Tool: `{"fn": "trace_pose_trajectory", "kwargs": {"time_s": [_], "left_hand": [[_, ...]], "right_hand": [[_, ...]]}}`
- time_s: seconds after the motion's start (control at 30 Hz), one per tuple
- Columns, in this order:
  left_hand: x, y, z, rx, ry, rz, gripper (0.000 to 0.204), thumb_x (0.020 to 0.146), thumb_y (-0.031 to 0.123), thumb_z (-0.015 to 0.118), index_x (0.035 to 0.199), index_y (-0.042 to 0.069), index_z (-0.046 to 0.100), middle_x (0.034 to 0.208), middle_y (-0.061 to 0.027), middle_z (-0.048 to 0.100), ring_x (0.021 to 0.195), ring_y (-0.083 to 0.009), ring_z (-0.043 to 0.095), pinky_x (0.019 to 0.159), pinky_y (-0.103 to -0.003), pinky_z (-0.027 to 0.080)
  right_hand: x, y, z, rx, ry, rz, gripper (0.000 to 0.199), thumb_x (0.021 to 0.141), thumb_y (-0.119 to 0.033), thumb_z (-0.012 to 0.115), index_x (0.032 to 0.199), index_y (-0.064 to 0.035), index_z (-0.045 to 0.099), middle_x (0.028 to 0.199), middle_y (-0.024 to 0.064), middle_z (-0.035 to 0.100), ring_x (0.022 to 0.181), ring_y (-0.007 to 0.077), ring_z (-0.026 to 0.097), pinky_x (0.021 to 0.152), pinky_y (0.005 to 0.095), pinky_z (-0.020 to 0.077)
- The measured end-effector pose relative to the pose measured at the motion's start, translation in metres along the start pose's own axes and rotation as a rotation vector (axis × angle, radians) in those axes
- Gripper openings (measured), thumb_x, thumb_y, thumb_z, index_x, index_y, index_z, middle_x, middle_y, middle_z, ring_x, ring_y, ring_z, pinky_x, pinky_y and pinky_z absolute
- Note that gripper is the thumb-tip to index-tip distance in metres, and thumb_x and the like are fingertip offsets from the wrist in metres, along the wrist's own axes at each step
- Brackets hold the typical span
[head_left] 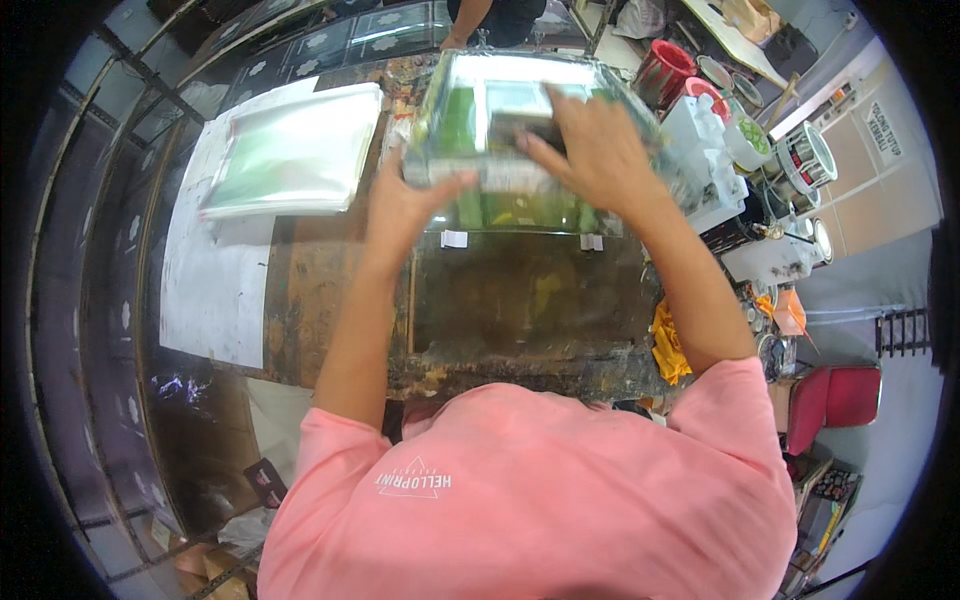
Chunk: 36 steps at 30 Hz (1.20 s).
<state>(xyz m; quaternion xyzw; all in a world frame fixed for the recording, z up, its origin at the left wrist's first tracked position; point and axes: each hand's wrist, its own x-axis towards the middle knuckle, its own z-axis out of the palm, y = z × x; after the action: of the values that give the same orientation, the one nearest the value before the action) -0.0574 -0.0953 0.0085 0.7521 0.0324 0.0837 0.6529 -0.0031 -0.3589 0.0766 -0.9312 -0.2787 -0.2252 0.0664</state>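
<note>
A screen printing frame [515,178] with a green and pale mesh lies at the far middle of the worktable. My left hand [420,195] grips its near left corner, the thumb stretched along the near edge, slightly smeared by motion. Over the mesh, my right hand [600,145] holds a dark squeegee [525,128], seen only in part beneath the fingers. Two small white tabs, a left one [454,240] and a right one [591,242], sit just in front of the frame on the dark board [530,295].
A stack of clear plastic sheets [295,150] rests on white paper [215,285] at left. Paint cans [665,72], a white container [700,150] and a yellow cloth [670,345] line the right side. Beyond the table, another person's arm [468,22] shows.
</note>
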Motion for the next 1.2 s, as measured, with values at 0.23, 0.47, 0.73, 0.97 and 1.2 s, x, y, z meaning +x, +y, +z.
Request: {"fn": "trace_pose_trajectory", "kwargs": {"time_s": [0.23,0.47,0.73,0.97,1.2], "left_hand": [[-0.050,-0.096,0.007,0.866,0.072,0.131,0.114,0.061,0.069,0.095,0.148,0.004,0.061,0.117,-0.0095,0.065,0.114,-0.0282,0.059,0.106,-0.047,0.038],[-0.052,-0.113,0.004,0.888,0.051,0.178,0.110,0.054,0.069,0.094,0.141,0.007,0.067,0.113,-0.0082,0.061,0.118,-0.0292,0.054,0.106,-0.046,0.032],[-0.051,-0.112,0.003,0.830,0.062,0.238,0.108,0.053,0.064,0.096,0.139,0.006,0.068,0.108,-0.0069,0.060,0.113,-0.0269,0.053,0.104,-0.045,0.032],[-0.051,-0.116,0.002,0.802,0.080,0.235,0.116,0.053,0.065,0.096,0.147,0.006,0.064,0.106,-0.0081,0.064,0.110,-0.0285,0.055,0.103,-0.045,0.033],[-0.049,-0.118,0.004,0.679,0.096,0.289,0.121,0.061,0.069,0.091,0.154,0.001,0.055,0.091,-0.0091,0.068,0.093,-0.0286,0.055,0.094,-0.042,0.042]], "right_hand": [[-0.054,0.014,0.049,0.501,-0.523,0.141,0.048,0.100,-0.056,0.064,0.111,-0.0111,0.077,0.102,0.0191,0.074,0.100,0.0403,0.070,0.089,0.0513,0.0543],[-0.100,-0.024,0.089,0.224,-0.344,0.027,0.036,0.097,-0.047,0.069,0.112,-0.0133,0.071,0.098,0.0102,0.070,0.093,0.0328,0.070,0.075,0.0472,0.0593],[-0.004,0.047,0.170,0.120,-0.121,-0.039,0.033,0.097,-0.047,0.068,0.105,-0.0150,0.071,0.096,0.0090,0.070,0.091,0.0307,0.071,0.071,0.0467,0.0606],[0.104,0.120,0.192,0.190,-0.346,-0.037,0.055,0.098,-0.063,0.064,0.112,-0.0114,0.075,0.095,0.0148,0.075,0.093,0.0383,0.071,0.081,0.0509,0.0563],[0.146,0.154,0.215,0.177,-0.261,-0.045,0.049,0.097,-0.060,0.065,0.109,-0.0137,0.076,0.095,0.0142,0.077,0.096,0.0377,0.073,0.083,0.0515,0.0563]]}}
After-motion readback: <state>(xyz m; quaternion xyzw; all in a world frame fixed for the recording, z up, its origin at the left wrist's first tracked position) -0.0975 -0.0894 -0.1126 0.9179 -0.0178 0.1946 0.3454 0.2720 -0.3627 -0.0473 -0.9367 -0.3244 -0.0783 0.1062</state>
